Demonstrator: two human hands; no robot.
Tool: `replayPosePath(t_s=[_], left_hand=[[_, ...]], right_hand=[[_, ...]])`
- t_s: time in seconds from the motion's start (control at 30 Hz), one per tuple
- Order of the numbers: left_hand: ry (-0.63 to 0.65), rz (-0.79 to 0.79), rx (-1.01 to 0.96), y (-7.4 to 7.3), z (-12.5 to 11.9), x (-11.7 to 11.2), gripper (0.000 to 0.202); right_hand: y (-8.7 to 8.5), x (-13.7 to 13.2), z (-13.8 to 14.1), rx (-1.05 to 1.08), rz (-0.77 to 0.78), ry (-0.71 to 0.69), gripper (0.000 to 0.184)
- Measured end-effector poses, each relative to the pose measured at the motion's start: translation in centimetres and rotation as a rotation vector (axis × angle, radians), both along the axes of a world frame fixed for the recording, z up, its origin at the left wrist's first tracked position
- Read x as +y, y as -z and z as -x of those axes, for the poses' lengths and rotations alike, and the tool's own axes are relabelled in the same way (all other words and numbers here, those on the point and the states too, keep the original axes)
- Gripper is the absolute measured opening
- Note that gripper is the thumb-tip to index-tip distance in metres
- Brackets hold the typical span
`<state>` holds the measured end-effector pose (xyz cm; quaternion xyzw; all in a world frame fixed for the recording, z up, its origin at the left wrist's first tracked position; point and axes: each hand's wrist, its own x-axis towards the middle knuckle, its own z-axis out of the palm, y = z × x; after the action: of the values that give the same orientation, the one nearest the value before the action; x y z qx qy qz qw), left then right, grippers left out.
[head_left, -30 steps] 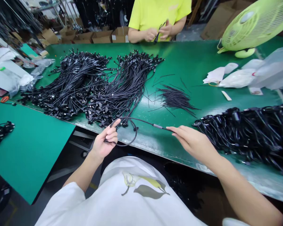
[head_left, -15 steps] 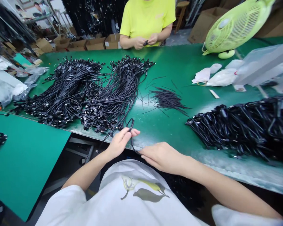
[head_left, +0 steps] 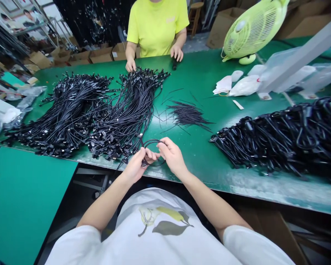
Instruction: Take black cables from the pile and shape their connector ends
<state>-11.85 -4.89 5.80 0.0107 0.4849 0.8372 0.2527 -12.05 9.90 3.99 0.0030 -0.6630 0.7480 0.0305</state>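
A black cable (head_left: 152, 141) is bent into a loop between my hands, just above the table's front edge. My left hand (head_left: 139, 163) is closed on the gathered end of it, where a connector shows. My right hand (head_left: 172, 156) pinches the right side of the loop between thumb and fingers. Directly beyond my left hand lies a large pile of black cables (head_left: 127, 110) with connectors at both ends. A small heap of thin black ties (head_left: 186, 113) rests farther back to the right.
A second cable pile (head_left: 71, 106) lies at the left, and coiled, bundled cables (head_left: 287, 136) at the right. Across the green table (head_left: 198, 81) a co-worker in a yellow shirt (head_left: 157, 27) touches the cable ends. A green fan (head_left: 251, 33) and plastic bags (head_left: 287, 70) stand back right.
My right hand has moved up and in toward my left, and the cable now forms a rounder loop. The co-worker's hands have parted, one reaching to the cable pile. The view has shifted slightly.
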Motion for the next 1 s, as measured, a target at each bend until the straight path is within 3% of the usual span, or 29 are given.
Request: replayPosePath(t_s=[0.07,0.13,0.2,0.27,0.4,0.57,0.67,0.83,0.93,1.0], left_hand=[[-0.037,-0.047,-0.056,0.2,0.0,0.6,0.044],[-0.157,-0.125,-0.102,0.4,0.0,1.0,0.042],[-0.261,-0.171,-0.166,0.4,0.0,1.3,0.038],[-0.266,-0.174,-0.229,0.6,-0.2,1.7,0.039],[-0.218,-0.241,-0.317,0.9,-0.6,2.1,0.041],[-0.309,-0.352,-0.348,0.4,-0.4,2.3,0.036],[-0.249,-0.281,-0.283,0.3,-0.8,2.3,0.041],[-0.031,0.043,0.051,1.2,-1.5,1.3,0.044],[0.004,0.205,0.187,1.4,-0.9,0.5,0.036],[0.058,0.295,0.250,1.2,-0.5,0.1,0.029]], right_hand=[[0.2,-0.8,0.0,-0.037,0.180,0.048,0.031],[0.0,-1.4,0.0,-0.069,0.312,0.026,0.036],[-0.2,-2.0,-0.1,-0.108,0.402,0.014,0.043],[-0.5,-2.4,-0.1,-0.144,0.463,0.061,0.047],[-0.1,-2.9,-0.1,-0.138,0.433,0.201,0.049],[1.3,-3.4,-0.2,-0.023,0.353,0.271,0.039],[1.0,-2.6,0.0,-0.027,0.306,0.283,0.041],[-1.7,-0.3,0.4,-0.174,0.459,-0.040,0.048],[-3.1,-0.4,0.2,-0.143,0.565,-0.068,0.042],[-3.5,-1.1,0.0,-0.116,0.525,-0.101,0.047]])
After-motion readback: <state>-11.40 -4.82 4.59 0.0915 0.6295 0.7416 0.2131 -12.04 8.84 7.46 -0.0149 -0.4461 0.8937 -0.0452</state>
